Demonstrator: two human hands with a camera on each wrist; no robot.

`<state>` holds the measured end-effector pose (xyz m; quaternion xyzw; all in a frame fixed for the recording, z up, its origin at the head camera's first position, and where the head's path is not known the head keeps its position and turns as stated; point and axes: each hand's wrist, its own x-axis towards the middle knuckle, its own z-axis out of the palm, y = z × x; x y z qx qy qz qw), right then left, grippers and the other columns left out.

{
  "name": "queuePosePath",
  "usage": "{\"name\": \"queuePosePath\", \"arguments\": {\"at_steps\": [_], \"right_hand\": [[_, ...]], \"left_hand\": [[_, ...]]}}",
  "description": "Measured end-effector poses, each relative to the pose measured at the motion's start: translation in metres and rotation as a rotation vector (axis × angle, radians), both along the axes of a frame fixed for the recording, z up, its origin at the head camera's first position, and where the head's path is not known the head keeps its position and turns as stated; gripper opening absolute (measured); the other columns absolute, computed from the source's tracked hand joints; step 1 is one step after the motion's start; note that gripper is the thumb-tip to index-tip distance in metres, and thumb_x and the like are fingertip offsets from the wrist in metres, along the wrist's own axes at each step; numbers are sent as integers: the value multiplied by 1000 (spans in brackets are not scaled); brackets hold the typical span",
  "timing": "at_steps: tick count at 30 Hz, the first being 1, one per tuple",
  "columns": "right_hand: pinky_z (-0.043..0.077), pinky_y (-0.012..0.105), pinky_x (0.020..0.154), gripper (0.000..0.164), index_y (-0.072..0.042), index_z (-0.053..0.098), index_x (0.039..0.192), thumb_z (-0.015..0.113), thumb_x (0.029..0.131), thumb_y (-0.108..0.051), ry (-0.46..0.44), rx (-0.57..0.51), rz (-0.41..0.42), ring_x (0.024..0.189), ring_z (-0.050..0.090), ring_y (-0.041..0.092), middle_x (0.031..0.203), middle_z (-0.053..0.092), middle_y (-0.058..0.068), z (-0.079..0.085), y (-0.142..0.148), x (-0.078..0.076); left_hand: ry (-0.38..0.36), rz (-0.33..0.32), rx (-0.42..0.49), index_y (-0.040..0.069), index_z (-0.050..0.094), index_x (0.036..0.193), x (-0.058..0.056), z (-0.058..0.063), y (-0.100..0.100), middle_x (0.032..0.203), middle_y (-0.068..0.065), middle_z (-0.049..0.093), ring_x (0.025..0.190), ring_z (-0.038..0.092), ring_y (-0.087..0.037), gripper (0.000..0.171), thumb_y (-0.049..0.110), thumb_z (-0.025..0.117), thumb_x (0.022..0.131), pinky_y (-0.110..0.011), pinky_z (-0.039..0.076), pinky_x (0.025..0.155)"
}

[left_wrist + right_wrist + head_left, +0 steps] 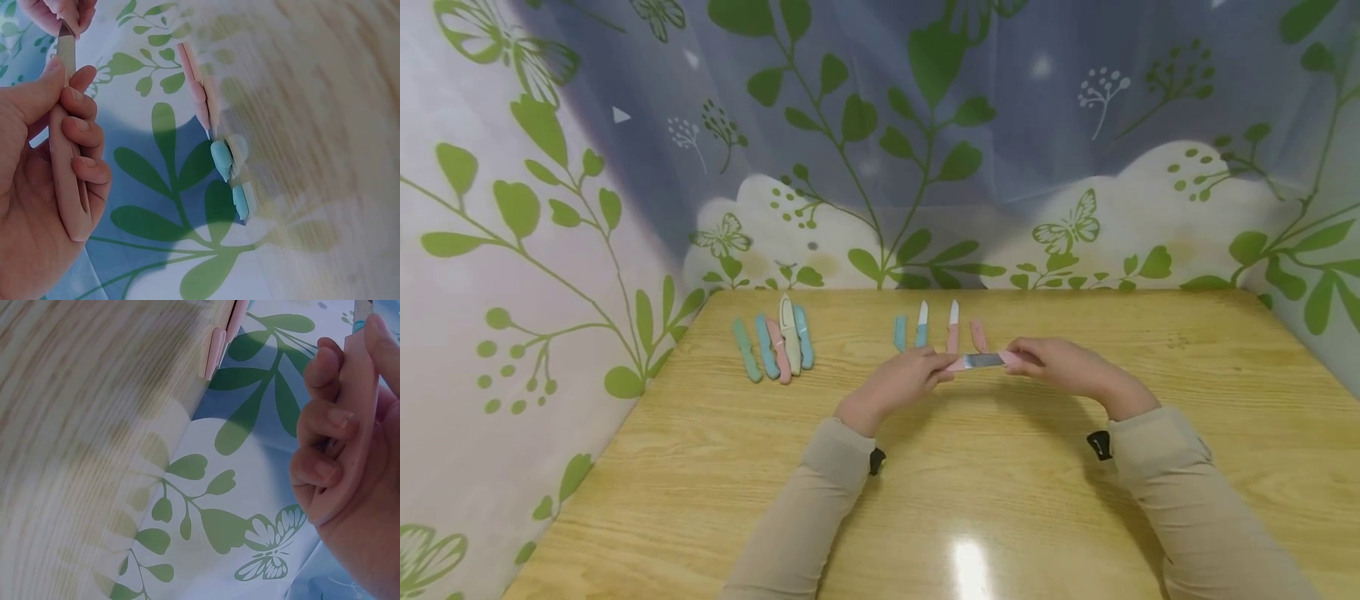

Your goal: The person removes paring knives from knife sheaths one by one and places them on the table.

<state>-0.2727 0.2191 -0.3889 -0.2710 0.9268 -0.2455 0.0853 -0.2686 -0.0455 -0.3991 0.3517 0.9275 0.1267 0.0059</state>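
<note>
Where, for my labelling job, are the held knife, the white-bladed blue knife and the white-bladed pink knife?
Held knife (983,361): head view, on its blade.
White-bladed blue knife (921,334): head view, on its handle.
White-bladed pink knife (952,336): head view, on its handle.

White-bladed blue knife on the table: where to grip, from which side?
I'd take the blue handle, from the person's side: it lies nearest them while the white blade points away. A blue piece lies close on its left, so pinch narrowly.
</note>
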Motion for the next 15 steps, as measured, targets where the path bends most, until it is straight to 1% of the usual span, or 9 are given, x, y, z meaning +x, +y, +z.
{"name": "queuePosePath", "arguments": {"at_steps": [3,9,15], "right_hand": [[46,36,73,35,-5,61,119,53,100,-34,7,9,1,81,56,15,101,68,6,0,0,0],[48,38,76,37,-4,60,122,53,100,-34,10,11,2,86,59,15,104,68,5,1,0,0],[44,35,71,32,-4,60,121,55,100,-27,14,9,3,78,54,15,100,67,5,3,0,1]], "left_hand": [[-6,10,-4,10,55,137,1,-1,-1,111,-7,65,91,60,-16,40,28,48,102,-28,50,79],[-3,5,1,10,55,137,2,-1,-1,110,-7,64,89,59,-16,40,27,49,102,-28,49,78],[2,-3,1,9,55,137,1,1,-1,111,-8,65,92,61,-17,40,28,48,102,-28,50,79]]}}
